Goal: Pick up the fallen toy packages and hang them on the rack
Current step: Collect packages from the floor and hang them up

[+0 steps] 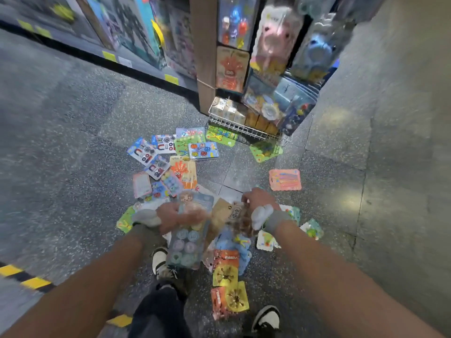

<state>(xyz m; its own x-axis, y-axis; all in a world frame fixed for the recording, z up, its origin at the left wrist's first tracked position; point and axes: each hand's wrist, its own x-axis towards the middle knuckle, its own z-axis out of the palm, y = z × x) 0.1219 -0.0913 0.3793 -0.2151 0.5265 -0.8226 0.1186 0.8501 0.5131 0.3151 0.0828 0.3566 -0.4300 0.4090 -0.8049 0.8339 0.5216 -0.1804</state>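
My left fingers (192,214) are curled round the top of a blue blister package (188,240) with round pastel pieces, which hangs lifted above the floor (73,154). My right hand (256,200) pinches a brown card package (229,214) beside it, though blur hides exactly how those fingers sit. I judge this the gathering step: two packages in hand, many more scattered on the floor ahead and round my shoes (159,261). Next I must carry these to the rack (268,57) and thread their hang holes onto a hook, which calls for a free or steadier grip. The white wire basket (244,130) juts at the rack's foot; open floor lies left, a wall (390,118) closes the right.
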